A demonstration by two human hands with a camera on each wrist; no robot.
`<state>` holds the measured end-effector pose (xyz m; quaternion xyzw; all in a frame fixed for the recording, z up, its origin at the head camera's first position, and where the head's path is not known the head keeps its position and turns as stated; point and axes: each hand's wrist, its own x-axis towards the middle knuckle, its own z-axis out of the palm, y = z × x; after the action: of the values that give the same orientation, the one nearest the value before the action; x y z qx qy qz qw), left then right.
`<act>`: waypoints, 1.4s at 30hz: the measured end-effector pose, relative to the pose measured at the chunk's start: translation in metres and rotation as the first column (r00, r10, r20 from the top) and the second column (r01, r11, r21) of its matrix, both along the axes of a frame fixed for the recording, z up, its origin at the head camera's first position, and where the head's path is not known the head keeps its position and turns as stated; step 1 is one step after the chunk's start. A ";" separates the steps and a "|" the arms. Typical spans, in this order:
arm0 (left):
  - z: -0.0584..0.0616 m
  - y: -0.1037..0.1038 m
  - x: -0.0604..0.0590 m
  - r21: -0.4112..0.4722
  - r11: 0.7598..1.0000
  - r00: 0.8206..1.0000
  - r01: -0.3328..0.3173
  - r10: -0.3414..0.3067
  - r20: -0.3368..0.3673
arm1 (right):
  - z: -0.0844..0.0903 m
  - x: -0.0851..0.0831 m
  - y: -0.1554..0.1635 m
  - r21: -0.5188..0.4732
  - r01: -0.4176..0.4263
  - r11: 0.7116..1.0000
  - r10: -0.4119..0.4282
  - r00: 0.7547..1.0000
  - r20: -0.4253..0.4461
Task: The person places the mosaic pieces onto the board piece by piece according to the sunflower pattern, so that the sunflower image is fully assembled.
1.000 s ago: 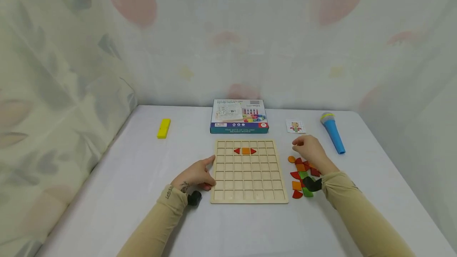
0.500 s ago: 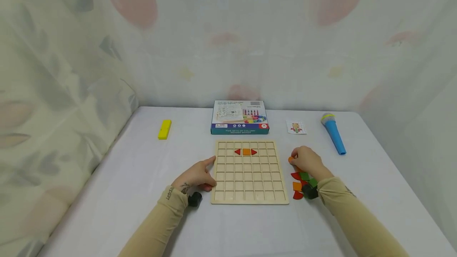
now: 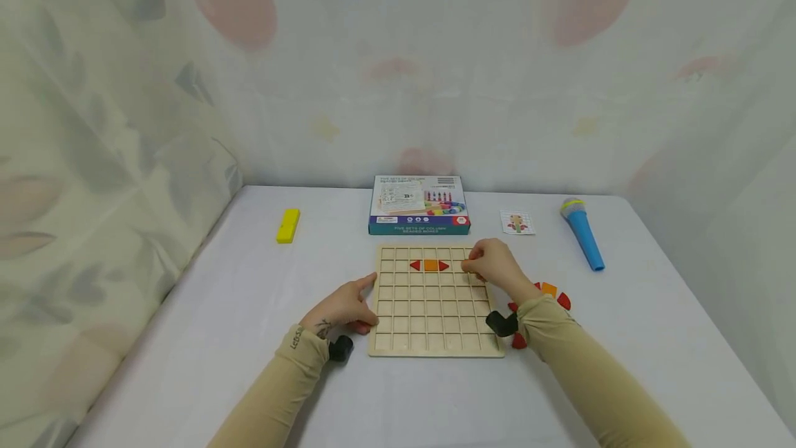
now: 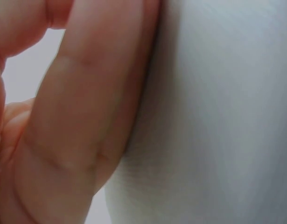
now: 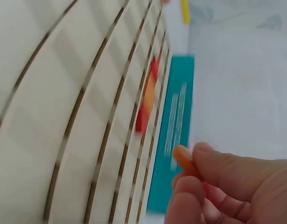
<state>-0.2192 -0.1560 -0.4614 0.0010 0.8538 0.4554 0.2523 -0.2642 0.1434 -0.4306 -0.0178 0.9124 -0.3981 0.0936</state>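
Over the upper right cells of the square wooden grid board (image 3: 434, 299), the right hand (image 3: 491, 265) hovers with fingertips pinched tight round a small orange wooden piece (image 5: 183, 158); the right wrist view shows thumb and forefinger curled on it, the piece tilted and above the board surface, not seated in a cell. In the head view that piece is hidden by the hand. Two red triangle pieces (image 3: 414, 265) flank an orange square piece (image 3: 430, 265) in the board's second row, just left of the right hand, apart from it.

Left hand (image 3: 340, 308) rests flat-ish on the white table (image 3: 249, 337) against the board's left edge, fingers relaxed and nearly straight, forefinger touching the frame, holding nothing. Left wrist view shows only a finger close up beside a pale surface, too near to tell more.

Loose pile of red, orange and green pieces (image 3: 550, 292) lies on the table right of the board, partly hidden behind the right forearm. Behind the board stands a teal-sided printed cardboard box (image 3: 419, 204), lying flat. Small pattern card (image 3: 517, 222) sits right of the box, blue toy microphone (image 3: 581, 232) further right. Yellow rectangular block (image 3: 287, 225) lies well apart at the far left.
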 end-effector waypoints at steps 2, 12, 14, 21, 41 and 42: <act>0.000 0.000 0.000 0.007 1.000 1.000 0.001 -0.001 0.001 | -0.001 -0.002 -0.014 -0.074 0.014 0.997 -0.012 1.000 0.023; -0.004 -0.001 -0.002 0.011 1.000 1.000 0.001 0.000 -0.006 | -0.019 0.000 -0.061 -0.070 0.009 0.998 -0.007 1.000 0.031; -0.005 -0.001 -0.002 0.013 1.000 1.000 0.003 -0.003 -0.010 | -0.021 0.000 -0.063 -0.058 0.018 0.998 -0.016 1.000 0.027; -0.004 -0.001 -0.001 0.024 1.000 1.000 -0.006 0.006 -0.002 | -0.025 -0.001 -0.066 0.008 0.012 1.000 -0.012 1.000 -0.021; -0.003 -0.002 -0.001 0.036 0.999 1.000 -0.006 0.006 0.002 | -0.006 0.002 -0.050 0.158 0.032 0.987 -0.018 0.996 -0.086; -0.003 -0.002 -0.001 0.037 0.999 1.000 -0.005 0.005 0.001 | -0.001 0.002 -0.042 0.156 0.033 0.987 -0.019 0.996 -0.090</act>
<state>-0.2201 -0.1581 -0.4640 0.0032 0.8452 0.4715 0.2517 -0.2623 0.1019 -0.4317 -0.0160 0.9444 -0.3246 0.0491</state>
